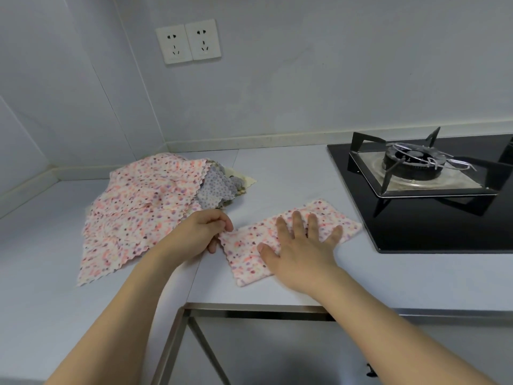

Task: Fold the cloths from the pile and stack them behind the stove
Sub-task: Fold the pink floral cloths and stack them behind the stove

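Right hand (298, 247) lies flat on the folded cloth (288, 240), palm down, fingers spread wide and pressing the fabric to the countertop (277, 173); it grips nothing, only bears down. Left hand (204, 232) sits at the cloth's left end, fingers curled in, thumb and fingertips pinching the near left corner of that same cloth. I see the folded cloth as a long pale strip, pink and purple speckled, with a scalloped edge, lying at a slant on the counter just left of the gas stove (422, 190), its far right corner near the stove's black glass edge but apart from it as far as I can tell. Pile of cloths (144, 207) sits to the left, toward the counter's corner: a large speckled cloth of the same pattern draped on top, a grey dotted cloth (215, 187) poking out from under its right side, and a cream-coloured cloth (244, 179) beneath that. My left hand's wrist rests close against the pile's near right edge. Stove shows one burner with a black pan support over a metal tray. Counter strip behind the stove, along the wall, holds no cloths in the part I can see. Double wall socket (188, 41) is mounted above the pile.
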`<state>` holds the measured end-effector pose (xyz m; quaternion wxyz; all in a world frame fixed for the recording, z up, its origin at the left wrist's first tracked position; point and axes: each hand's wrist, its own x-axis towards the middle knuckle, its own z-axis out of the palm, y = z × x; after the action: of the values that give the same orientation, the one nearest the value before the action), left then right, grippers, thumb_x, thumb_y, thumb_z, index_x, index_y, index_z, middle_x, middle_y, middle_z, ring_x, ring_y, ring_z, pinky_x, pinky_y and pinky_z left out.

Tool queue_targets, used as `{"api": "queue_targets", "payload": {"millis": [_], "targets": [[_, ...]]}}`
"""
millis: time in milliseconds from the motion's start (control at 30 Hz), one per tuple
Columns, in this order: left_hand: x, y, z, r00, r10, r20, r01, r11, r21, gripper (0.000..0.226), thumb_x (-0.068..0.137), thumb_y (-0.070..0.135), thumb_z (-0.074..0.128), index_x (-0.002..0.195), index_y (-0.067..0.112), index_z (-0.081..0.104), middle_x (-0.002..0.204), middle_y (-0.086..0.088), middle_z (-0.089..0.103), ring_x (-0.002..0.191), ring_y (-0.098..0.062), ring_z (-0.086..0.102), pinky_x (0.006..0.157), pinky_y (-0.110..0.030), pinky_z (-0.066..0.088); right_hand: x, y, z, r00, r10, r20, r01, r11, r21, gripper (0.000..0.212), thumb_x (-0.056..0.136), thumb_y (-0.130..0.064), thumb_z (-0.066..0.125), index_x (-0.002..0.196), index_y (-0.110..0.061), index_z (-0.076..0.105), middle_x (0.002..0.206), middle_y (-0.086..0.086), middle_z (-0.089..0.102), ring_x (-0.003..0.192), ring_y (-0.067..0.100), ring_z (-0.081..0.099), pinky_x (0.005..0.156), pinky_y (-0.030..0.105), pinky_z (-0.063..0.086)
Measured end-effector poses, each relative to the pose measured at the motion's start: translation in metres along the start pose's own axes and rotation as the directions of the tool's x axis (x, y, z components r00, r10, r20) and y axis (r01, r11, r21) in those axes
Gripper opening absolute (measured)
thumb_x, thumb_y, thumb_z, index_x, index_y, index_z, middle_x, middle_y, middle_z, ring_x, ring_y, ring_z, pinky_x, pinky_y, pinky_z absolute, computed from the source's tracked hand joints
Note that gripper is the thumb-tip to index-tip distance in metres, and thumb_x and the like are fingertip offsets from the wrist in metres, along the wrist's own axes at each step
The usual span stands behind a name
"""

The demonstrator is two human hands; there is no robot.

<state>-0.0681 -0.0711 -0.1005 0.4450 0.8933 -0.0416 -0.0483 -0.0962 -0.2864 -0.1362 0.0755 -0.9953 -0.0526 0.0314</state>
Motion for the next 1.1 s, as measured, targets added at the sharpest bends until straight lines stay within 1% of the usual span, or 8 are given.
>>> {"api": "queue_targets", "payload": {"millis": [133, 267, 500, 600, 733, 933, 1033, 1100], "targets": [[-0.002, 0.004, 0.002, 0.999, -0.041, 0.014, 0.041, 0.999, 0.027, 0.015, 0.093, 0.018, 0.059, 0.086, 0.007, 0.064, 0.069, -0.003, 0.060, 0.056, -0.014, 0.053, 0.063, -0.031, 0.044, -0.001, -0.001, 0.000, 1.000, -0.001, -0.003, 0.001, 1.000, 0.003, 0.078, 0.089, -0.070, 0.011, 0.153, -0.027, -0.002, 0.160, 0.004, -0.015, 0.145, 0.033, -0.019, 0.102, 0.073, -0.014], [-0.001, 0.010, 0.004, 0.999, -0.051, 0.005, 0.050, 0.990, 0.134, 0.019, 0.084, 0.026, 0.072, 0.087, 0.008, 0.066, 0.066, 0.001, 0.063, 0.062, -0.014, 0.055, 0.066, -0.032, 0.047, -0.001, -0.002, 0.000, 1.000, -0.002, -0.011, 0.002, 1.000, 0.007, 0.078, 0.089, -0.069, 0.012, 0.153, -0.027, -0.001, 0.161, 0.004, -0.014, 0.145, 0.033, -0.019, 0.102, 0.073, -0.014], [0.007, 0.014, 0.007, 0.995, -0.103, -0.001, 0.100, 0.968, 0.231, 0.022, 0.085, 0.029, 0.069, 0.078, 0.011, 0.058, 0.073, -0.004, 0.061, 0.064, -0.017, 0.052, 0.064, -0.031, 0.041, -0.001, -0.002, 0.001, 1.000, 0.004, -0.012, -0.004, 1.000, 0.016, 0.078, 0.090, -0.068, 0.012, 0.154, -0.026, -0.001, 0.161, 0.005, -0.014, 0.145, 0.033, -0.019, 0.102, 0.073, -0.015], [0.007, 0.014, 0.005, 0.995, -0.098, 0.035, 0.088, 0.972, 0.218, 0.018, 0.088, 0.025, 0.065, 0.080, 0.009, 0.061, 0.074, -0.005, 0.061, 0.062, -0.016, 0.051, 0.064, -0.031, 0.041, 0.000, -0.003, 0.001, 1.000, 0.012, -0.009, -0.012, 1.000, 0.023, 0.072, 0.093, -0.064, 0.009, 0.153, -0.027, -0.002, 0.161, 0.005, -0.014, 0.145, 0.033, -0.019, 0.102, 0.072, -0.015], [0.005, 0.012, 0.006, 0.999, -0.053, -0.014, 0.055, 0.966, 0.251, 0.022, 0.093, 0.024, 0.061, 0.088, 0.003, 0.060, 0.069, -0.002, 0.057, 0.059, -0.015, 0.048, 0.062, -0.028, 0.039, 0.001, -0.003, 0.000, 1.000, 0.004, -0.006, -0.004, 0.999, 0.038, 0.064, 0.096, -0.056, 0.005, 0.153, -0.027, -0.003, 0.161, 0.005, -0.014, 0.145, 0.033, -0.019, 0.103, 0.073, -0.013], [0.010, 0.008, 0.015, 0.987, -0.017, -0.158, 0.076, 0.926, 0.371, 0.026, 0.087, 0.029, 0.069, 0.074, 0.011, 0.056, 0.065, 0.001, 0.054, 0.059, -0.014, 0.047, 0.056, -0.028, 0.036, 0.003, -0.002, -0.001, 1.000, 0.011, 0.025, -0.012, 1.000, 0.022, 0.084, 0.086, -0.076, 0.011, 0.153, -0.027, -0.003, 0.160, 0.004, -0.017, 0.144, 0.033, -0.021, 0.100, 0.075, -0.015], [0.011, 0.007, 0.016, 0.985, -0.013, -0.174, 0.077, 0.927, 0.366, 0.027, 0.086, 0.028, 0.071, 0.073, 0.011, 0.055, 0.065, -0.001, 0.056, 0.060, -0.015, 0.048, 0.057, -0.028, 0.037, -0.003, -0.005, -0.006, 0.997, -0.012, -0.077, 0.015, 0.999, 0.040, 0.083, 0.089, -0.072, 0.018, 0.153, -0.022, 0.001, 0.159, 0.005, -0.020, 0.145, 0.030, -0.020, 0.102, 0.074, -0.013], [0.009, 0.008, 0.017, 0.987, -0.003, -0.161, 0.063, 0.926, 0.373, 0.023, 0.087, 0.026, 0.069, 0.078, 0.009, 0.057, 0.066, -0.001, 0.055, 0.060, -0.015, 0.048, 0.055, -0.028, 0.035, -0.013, -0.010, -0.004, 0.974, -0.085, -0.210, 0.094, 0.995, 0.030, 0.073, 0.094, -0.062, 0.024, 0.152, -0.018, 0.013, 0.161, 0.007, -0.005, 0.147, 0.027, -0.005, 0.108, 0.067, -0.007]]}}
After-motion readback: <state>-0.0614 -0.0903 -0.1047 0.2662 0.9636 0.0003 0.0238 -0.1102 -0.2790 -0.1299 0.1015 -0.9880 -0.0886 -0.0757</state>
